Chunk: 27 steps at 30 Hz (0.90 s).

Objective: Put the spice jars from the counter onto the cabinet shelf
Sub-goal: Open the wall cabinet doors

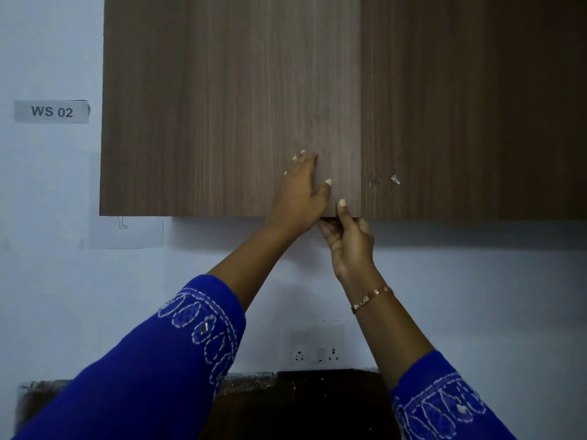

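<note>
**Both hands at the shut cabinet door**

Left hand (pixel 300 188) laid flat against the left cabinet door (pixel 222 106), fingers spread wide, holding nothing. Right hand (pixel 347 233) hooked on the door's bottom edge near its right corner: thumb up on the face, fingers curled under and mostly hidden, closed on that edge. Both doors shut, so shelf hidden. No spice jars visible; only a dark strip of counter (pixel 301 404) far below the hands, beneath a wall socket (pixel 317 347). "WS 02" label (pixel 51 111) on the wall to the left.
</note>
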Each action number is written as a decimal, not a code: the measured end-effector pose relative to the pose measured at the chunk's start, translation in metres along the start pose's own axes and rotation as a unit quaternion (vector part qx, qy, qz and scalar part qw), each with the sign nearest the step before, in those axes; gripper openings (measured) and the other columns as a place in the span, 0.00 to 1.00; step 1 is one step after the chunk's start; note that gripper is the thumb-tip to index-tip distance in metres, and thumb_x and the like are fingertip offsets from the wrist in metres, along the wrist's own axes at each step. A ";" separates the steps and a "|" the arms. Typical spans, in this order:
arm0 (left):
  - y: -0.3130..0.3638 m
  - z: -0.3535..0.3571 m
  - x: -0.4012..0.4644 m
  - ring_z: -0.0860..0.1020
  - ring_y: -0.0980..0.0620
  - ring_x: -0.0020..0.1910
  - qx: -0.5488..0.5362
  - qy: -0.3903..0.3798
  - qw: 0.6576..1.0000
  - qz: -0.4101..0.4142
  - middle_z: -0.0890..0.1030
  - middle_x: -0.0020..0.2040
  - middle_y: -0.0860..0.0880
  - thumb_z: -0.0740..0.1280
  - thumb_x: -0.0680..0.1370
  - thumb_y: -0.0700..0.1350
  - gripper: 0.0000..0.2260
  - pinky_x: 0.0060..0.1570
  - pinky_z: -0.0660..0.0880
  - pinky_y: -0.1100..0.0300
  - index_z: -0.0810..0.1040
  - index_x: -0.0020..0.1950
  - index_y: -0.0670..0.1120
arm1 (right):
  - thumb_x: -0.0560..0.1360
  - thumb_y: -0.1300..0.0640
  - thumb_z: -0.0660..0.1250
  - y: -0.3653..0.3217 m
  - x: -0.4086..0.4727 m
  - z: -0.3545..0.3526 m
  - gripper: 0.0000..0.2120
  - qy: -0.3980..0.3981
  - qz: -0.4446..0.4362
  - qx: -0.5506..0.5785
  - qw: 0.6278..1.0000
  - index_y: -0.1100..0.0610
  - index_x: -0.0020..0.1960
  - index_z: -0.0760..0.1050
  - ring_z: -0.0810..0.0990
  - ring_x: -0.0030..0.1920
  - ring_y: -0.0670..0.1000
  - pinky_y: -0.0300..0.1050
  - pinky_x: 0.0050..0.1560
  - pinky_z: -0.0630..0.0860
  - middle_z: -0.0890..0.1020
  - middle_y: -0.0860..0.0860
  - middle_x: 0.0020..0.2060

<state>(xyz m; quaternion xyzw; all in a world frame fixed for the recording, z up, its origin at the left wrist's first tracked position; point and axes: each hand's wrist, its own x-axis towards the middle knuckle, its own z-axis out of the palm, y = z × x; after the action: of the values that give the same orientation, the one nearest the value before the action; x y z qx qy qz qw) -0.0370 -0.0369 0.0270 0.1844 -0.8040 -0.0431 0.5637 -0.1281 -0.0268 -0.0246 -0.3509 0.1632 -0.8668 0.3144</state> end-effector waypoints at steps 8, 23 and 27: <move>0.086 -0.013 -0.002 0.45 0.45 0.76 0.057 0.063 0.996 -0.010 0.47 0.77 0.41 0.61 0.78 0.51 0.32 0.74 0.44 0.50 0.51 0.75 0.40 | 0.76 0.67 0.63 -0.021 -0.062 0.024 0.10 0.001 -0.037 -0.001 0.999 0.60 0.56 0.75 0.81 0.50 0.53 0.39 0.40 0.82 0.82 0.52 0.45; 0.141 -0.103 -0.023 0.40 0.44 0.76 0.108 0.101 0.979 -0.137 0.41 0.77 0.41 0.66 0.72 0.37 0.42 0.75 0.41 0.46 0.38 0.75 0.39 | 0.71 0.62 0.72 -0.026 -0.166 0.077 0.10 -0.065 -0.208 -0.156 0.964 0.61 0.41 0.70 0.79 0.36 0.41 0.38 0.40 0.77 0.79 0.48 0.32; 0.145 -0.144 -0.044 0.50 0.42 0.76 0.069 0.093 0.985 -0.124 0.47 0.77 0.42 0.65 0.74 0.38 0.40 0.74 0.54 0.45 0.39 0.75 0.41 | 0.70 0.59 0.71 -0.024 -0.193 0.102 0.14 -0.084 -0.262 -0.216 0.937 0.57 0.41 0.65 0.78 0.37 0.52 0.41 0.39 0.76 0.76 0.53 0.34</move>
<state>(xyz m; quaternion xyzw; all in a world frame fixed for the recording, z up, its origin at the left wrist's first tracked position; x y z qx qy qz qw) 0.0730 0.1331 0.0804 0.3243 -0.7197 -0.0395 0.6126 0.0418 0.1125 -0.0385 -0.5125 0.2220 -0.8295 0.0055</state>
